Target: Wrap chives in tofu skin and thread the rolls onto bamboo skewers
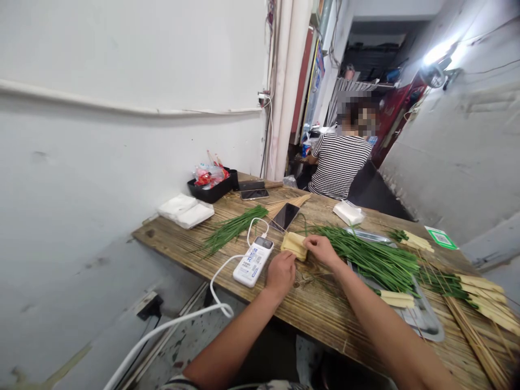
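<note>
A small stack of pale yellow sheets that looks like tofu skin (294, 245) lies near the table's front edge. My left hand (280, 275) pinches its near left edge with closed fingers. At its right edge, my right hand (320, 250) also has its fingers pressed together on the sheets. Just left of my left hand is a white power bank (254, 262) with a cable plugged in. Long green chives (376, 260) are heaped on a metal tray (433, 325) to the right of my right hand. Rolled yellow skewers with chives inside (396, 299) rest on that tray.
More rolled skewers (485, 290) and bare bamboo sticks (473, 330) lie at the right. Another chive bunch (238, 227), two phones (285, 216), napkins (187, 211), and a black basket (215, 189) stand left and behind. A person in a striped shirt (339, 162) sits beyond the table.
</note>
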Motion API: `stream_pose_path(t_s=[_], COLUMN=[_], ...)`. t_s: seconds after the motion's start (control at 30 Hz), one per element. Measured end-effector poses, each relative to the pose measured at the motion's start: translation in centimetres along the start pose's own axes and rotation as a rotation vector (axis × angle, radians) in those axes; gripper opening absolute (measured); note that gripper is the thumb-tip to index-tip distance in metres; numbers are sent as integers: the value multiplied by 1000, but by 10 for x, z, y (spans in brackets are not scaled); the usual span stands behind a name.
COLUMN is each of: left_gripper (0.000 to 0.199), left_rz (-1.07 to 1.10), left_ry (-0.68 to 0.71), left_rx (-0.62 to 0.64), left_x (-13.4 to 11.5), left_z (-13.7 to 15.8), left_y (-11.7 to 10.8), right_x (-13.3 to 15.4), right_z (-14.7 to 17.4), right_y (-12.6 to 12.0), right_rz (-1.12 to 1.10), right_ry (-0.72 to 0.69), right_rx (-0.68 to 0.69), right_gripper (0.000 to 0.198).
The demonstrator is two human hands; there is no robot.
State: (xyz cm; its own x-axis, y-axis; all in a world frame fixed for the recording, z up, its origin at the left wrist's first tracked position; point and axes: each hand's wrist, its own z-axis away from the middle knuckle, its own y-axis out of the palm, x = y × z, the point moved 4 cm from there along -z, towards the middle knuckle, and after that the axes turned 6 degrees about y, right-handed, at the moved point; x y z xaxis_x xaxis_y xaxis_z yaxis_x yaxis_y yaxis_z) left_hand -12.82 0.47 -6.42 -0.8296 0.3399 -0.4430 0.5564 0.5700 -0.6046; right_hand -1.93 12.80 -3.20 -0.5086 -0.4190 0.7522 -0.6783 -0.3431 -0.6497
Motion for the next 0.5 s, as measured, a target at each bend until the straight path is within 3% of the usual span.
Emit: stream_pose_path(t_s=[0.17, 0.3, 0.43, 0.5], left_gripper=[26, 29, 31, 33], left_rz=[8, 14, 25, 36], left_ry=[22, 29, 62, 87], left_rx=[-1, -55, -112, -147], left_x=[1, 0, -7, -13], left_z=[0, 0, 4, 9], left_y=[1, -6, -17, -22], right_x=[-4, -9, -11, -7], right_z=[3, 17, 43, 63], right_y=[-26, -57, -85, -87], right_rz=[-222, -341, -363, -245], right_ry=[102, 164, 199, 104], right_rx=[-34, -27, -90, -145], right_gripper=[38, 39, 34, 28])
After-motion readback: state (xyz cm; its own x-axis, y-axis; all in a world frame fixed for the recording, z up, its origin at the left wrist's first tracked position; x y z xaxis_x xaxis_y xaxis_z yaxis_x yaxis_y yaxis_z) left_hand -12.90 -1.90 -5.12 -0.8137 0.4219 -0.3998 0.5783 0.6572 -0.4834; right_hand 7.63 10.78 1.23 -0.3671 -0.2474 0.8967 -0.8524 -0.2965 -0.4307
